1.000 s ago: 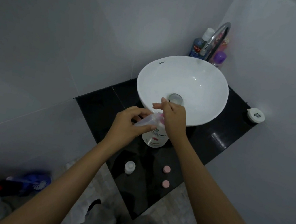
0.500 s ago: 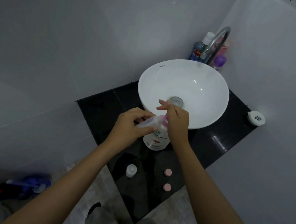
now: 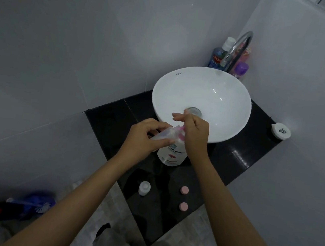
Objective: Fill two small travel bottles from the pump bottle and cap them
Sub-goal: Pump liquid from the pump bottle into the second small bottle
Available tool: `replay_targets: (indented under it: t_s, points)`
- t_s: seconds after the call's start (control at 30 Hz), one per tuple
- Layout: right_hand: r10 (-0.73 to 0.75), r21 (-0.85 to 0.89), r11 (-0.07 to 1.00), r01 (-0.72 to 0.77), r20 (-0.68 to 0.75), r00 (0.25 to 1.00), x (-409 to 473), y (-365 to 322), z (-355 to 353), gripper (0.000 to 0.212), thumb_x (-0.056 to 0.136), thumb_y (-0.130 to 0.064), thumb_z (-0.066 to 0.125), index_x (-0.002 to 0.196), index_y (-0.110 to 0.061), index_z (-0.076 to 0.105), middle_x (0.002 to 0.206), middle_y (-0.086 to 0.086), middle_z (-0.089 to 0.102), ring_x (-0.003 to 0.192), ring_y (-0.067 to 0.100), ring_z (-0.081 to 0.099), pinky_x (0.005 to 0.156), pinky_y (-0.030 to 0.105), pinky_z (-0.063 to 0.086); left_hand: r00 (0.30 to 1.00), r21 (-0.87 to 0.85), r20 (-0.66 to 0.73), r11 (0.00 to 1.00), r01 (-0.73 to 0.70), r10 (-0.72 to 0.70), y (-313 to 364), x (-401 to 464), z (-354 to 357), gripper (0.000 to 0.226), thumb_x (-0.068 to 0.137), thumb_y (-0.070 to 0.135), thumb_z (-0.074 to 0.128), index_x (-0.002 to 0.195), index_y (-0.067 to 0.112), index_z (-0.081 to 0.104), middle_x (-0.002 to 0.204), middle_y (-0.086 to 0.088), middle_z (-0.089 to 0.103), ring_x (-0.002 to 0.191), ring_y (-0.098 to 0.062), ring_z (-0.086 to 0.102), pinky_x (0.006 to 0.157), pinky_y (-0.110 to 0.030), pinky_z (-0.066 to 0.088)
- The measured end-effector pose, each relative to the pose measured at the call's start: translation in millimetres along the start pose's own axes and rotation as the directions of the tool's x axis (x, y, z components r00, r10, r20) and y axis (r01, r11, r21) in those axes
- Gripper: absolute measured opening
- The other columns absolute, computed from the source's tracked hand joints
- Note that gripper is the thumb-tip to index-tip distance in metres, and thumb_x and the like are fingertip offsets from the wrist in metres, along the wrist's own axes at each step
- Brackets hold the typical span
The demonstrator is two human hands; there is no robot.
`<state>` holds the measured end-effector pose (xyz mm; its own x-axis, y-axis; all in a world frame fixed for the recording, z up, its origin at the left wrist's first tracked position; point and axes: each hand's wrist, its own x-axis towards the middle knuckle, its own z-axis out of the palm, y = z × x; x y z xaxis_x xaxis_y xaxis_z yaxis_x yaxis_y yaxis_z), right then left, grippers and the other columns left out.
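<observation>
Overhead, the head view is looking down on a black bench [image 3: 243,156] set into a corner of pale tiled walls. A white basin [image 3: 183,88] is sitting at the back of the bench, with a curved metal tap [image 3: 237,47] arching over its far rim.

Just in front of the basin, the white pump bottle [image 3: 173,153] is standing upright on the bench, its pink pump head [image 3: 178,130] showing between the two hands. The right hand [image 3: 194,134] is resting on top of the pump, its fingers [image 3: 179,117] loosely extended toward the basin rather than wrapped around anything; whether the palm is pressing down cannot be told. The left hand [image 3: 144,139] is holding a small clear travel bottle [image 3: 163,135] tilted on its side, with its fingers curled closed around the body and the bottle's mouth brought up against the pump's spout.

Nearer the front edge of the bench, a second small travel bottle [image 3: 144,188] is standing upright and uncapped, well apart from the hands. To its right, two pink caps [image 3: 184,190] [image 3: 183,206] are lying on the bench, one just behind the other, not touching.

Behind the basin, a blue bottle [image 3: 218,56] with a white cap and a purple-capped bottle [image 3: 241,68] are standing in the corner by the tap. A small round white object [image 3: 280,131] is lying at the far right of the bench.
</observation>
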<state>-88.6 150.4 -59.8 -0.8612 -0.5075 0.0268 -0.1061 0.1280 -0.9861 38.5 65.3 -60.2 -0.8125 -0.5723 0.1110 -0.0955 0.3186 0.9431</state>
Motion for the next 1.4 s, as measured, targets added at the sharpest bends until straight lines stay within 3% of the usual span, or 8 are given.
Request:
replay_targets:
  t_s: [0.2,0.37,0.53,0.7,0.8,0.93,1.1,1.4]
  points:
    - [0.025,-0.063,0.998,-0.022,0.047,0.999,-3,4,-2,0.035,0.097,-0.02,0.047,0.078,-0.005,0.072,0.088,0.0,0.072,0.085,0.011,0.063,0.082,0.04,0.052,1.0,0.0,0.018,1.0,0.006,-0.006,-3,-2,0,0.038,0.073,0.027,0.079,0.11,0.021,0.071,0.095,0.012,0.064,0.081,0.003,0.06,0.072,-0.014,0.051]
    - [-0.022,-0.123,0.992,0.025,0.029,0.999,5,-13,-7,0.031,0.094,-0.026,0.054,0.087,-0.005,0.075,0.084,0.005,0.074,0.073,0.008,0.065,0.059,0.007,0.048,1.0,-0.047,0.005,0.999,-0.015,0.015,3,-1,1,0.037,0.074,0.026,0.078,0.11,0.022,0.07,0.095,0.01,0.064,0.082,0.006,0.06,0.072,-0.01,0.05]
    - [-0.035,-0.045,0.998,0.036,0.029,0.999,1,-5,-5,0.033,0.095,-0.019,0.048,0.079,-0.006,0.074,0.082,0.0,0.073,0.078,0.001,0.065,0.076,0.035,0.055,1.0,-0.066,0.003,0.998,-0.004,0.004,1,1,-1,0.036,0.073,0.025,0.079,0.108,0.024,0.071,0.096,0.009,0.065,0.083,0.004,0.061,0.073,-0.011,0.05]
    - [-0.042,-0.082,0.996,0.046,0.052,0.998,-3,7,-2,0.031,0.089,-0.024,0.047,0.066,-0.023,0.068,0.101,-0.003,0.072,0.102,0.012,0.065,0.083,0.036,0.053,0.999,0.004,0.027,1.0,0.027,-0.027,-3,0,1,0.038,0.074,0.025,0.078,0.111,0.021,0.071,0.096,0.009,0.063,0.081,0.0,0.059,0.073,-0.017,0.05]
    - [-0.011,-0.132,0.991,0.023,0.09,0.996,-1,-1,-6,0.029,0.094,-0.019,0.05,0.076,-0.013,0.072,0.092,-0.002,0.072,0.083,0.005,0.065,0.075,0.035,0.056,0.999,0.001,0.047,1.0,0.021,-0.021,-3,0,-1,0.038,0.075,0.026,0.077,0.112,0.023,0.07,0.096,0.01,0.063,0.081,0.004,0.059,0.072,-0.013,0.049]
    - [-0.038,-0.095,0.994,0.046,0.076,0.996,7,-23,-12,0.02,0.091,-0.018,0.058,0.091,-0.005,0.074,0.084,0.006,0.074,0.075,0.005,0.067,0.064,0.014,0.053,0.999,-0.042,0.04,0.999,-0.002,0.004,1,1,-2,0.036,0.075,0.026,0.077,0.111,0.026,0.069,0.097,0.011,0.063,0.083,0.006,0.059,0.073,-0.009,0.049]
    - [0.018,-0.193,0.981,-0.007,0.057,0.998,10,-21,-4,0.039,0.097,-0.024,0.047,0.083,-0.001,0.075,0.077,0.009,0.073,0.073,0.014,0.067,0.07,0.022,0.05,0.999,-0.049,0.032,0.999,-0.007,0.009,3,3,-1,0.036,0.075,0.024,0.077,0.11,0.025,0.07,0.098,0.006,0.063,0.083,0.005,0.059,0.073,-0.01,0.05]
    - [0.039,-0.25,0.968,-0.018,0.081,0.996,2,-4,-1,0.034,0.097,-0.024,0.047,0.088,-0.007,0.075,0.086,0.003,0.073,0.08,0.008,0.064,0.079,0.031,0.051,0.998,-0.021,0.052,0.999,0.031,-0.03,-5,-2,-1,0.037,0.074,0.027,0.078,0.11,0.025,0.07,0.097,0.01,0.063,0.085,-0.003,0.061,0.075,-0.018,0.051]
